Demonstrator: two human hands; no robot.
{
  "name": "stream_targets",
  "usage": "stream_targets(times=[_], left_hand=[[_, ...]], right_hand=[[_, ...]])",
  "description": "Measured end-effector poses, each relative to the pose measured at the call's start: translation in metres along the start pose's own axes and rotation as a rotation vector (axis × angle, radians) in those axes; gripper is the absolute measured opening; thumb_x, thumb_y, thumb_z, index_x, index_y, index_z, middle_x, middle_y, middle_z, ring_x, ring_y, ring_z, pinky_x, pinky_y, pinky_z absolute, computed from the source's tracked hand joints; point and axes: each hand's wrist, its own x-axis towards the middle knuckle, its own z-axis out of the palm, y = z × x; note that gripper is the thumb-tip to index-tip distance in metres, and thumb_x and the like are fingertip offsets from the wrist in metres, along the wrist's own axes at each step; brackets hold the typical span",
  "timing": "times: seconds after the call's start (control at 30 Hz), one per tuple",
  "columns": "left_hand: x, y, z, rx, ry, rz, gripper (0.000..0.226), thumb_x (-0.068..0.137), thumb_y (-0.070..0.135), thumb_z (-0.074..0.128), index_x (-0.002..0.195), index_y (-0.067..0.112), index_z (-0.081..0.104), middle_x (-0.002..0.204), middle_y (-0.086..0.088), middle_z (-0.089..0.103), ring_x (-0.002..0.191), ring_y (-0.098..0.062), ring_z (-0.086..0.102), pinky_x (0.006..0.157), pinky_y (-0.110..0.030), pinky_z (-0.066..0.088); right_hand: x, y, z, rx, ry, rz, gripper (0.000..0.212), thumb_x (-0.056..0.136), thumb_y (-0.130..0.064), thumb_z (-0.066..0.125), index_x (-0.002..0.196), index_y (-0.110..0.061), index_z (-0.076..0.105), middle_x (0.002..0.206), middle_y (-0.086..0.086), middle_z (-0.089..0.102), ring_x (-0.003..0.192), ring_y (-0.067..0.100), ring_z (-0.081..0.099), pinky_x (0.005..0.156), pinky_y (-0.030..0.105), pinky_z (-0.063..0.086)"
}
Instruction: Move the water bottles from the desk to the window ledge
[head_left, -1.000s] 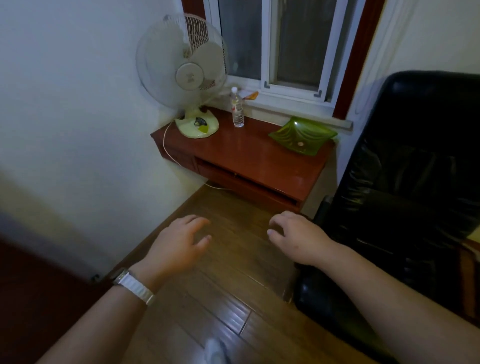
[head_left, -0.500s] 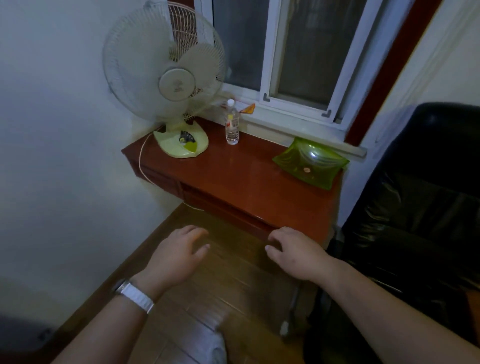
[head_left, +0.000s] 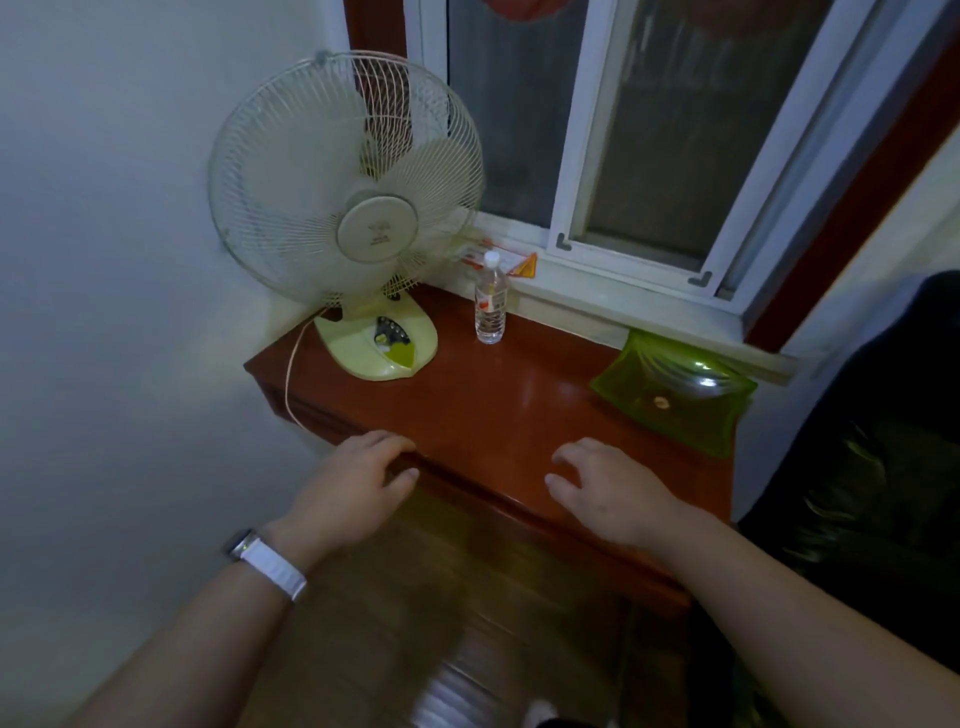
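Observation:
One clear water bottle (head_left: 490, 298) with a white cap and a red-and-white label stands upright at the back of the red-brown desk (head_left: 498, 410), just below the white window ledge (head_left: 613, 296). My left hand (head_left: 353, 488) hovers at the desk's front edge with its fingers apart and nothing in it. My right hand (head_left: 608, 493) is over the desk's front part, also empty with fingers spread. Both hands are well short of the bottle.
A pale table fan (head_left: 353, 218) stands on the desk's left end, its cord hanging over the edge. A green glass dish (head_left: 675, 395) sits at the right end. A black chair (head_left: 872, 467) is on the right, a white wall on the left, wooden floor below.
The view has closed in on the desk. Both hands have gone from over the floor to the desk's front edge, still empty.

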Motion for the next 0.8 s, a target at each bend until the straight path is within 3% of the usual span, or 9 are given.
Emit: stream_targets(times=[0.2, 0.37, 0.53, 0.8], left_hand=[[0.06, -0.014, 0.01, 0.055, -0.048, 0.028, 0.042, 0.096, 0.045, 0.05, 0.134, 0.027, 0.053, 0.136, 0.009, 0.052, 0.124, -0.011, 0.047, 0.105, -0.036, 0.043], [0.124, -0.016, 0.014, 0.129, -0.059, -0.004, 0.046, 0.093, 0.05, 0.046, 0.132, 0.028, 0.054, 0.134, 0.006, 0.055, 0.122, -0.019, 0.051, 0.1, -0.043, 0.046], [0.192, -0.012, 0.024, 0.16, -0.089, -0.022, 0.041, 0.092, 0.047, 0.049, 0.126, 0.028, 0.06, 0.129, 0.006, 0.06, 0.119, -0.021, 0.055, 0.094, -0.037, 0.047], [0.286, -0.004, 0.017, 0.162, -0.099, -0.025, 0.038, 0.095, 0.042, 0.054, 0.13, 0.027, 0.056, 0.128, 0.004, 0.059, 0.119, -0.02, 0.054, 0.095, -0.032, 0.045]], right_hand=[[0.064, 0.022, 0.005, 0.054, -0.024, 0.034, 0.047, 0.098, -0.05, 0.042, 0.136, -0.025, 0.05, 0.133, -0.004, 0.05, 0.122, 0.018, 0.049, 0.097, 0.036, 0.045], [0.134, 0.045, 0.007, 0.063, -0.073, 0.008, 0.048, 0.097, -0.052, 0.04, 0.135, -0.025, 0.05, 0.131, -0.004, 0.051, 0.122, 0.019, 0.049, 0.099, 0.036, 0.044], [0.2, 0.067, -0.006, 0.062, -0.064, -0.005, 0.044, 0.095, -0.052, 0.042, 0.13, -0.026, 0.054, 0.124, -0.005, 0.054, 0.117, 0.02, 0.052, 0.098, 0.038, 0.044], [0.271, 0.102, -0.038, 0.241, -0.051, 0.057, 0.045, 0.094, -0.053, 0.046, 0.128, -0.026, 0.055, 0.129, -0.001, 0.054, 0.118, 0.019, 0.053, 0.098, 0.04, 0.046]])
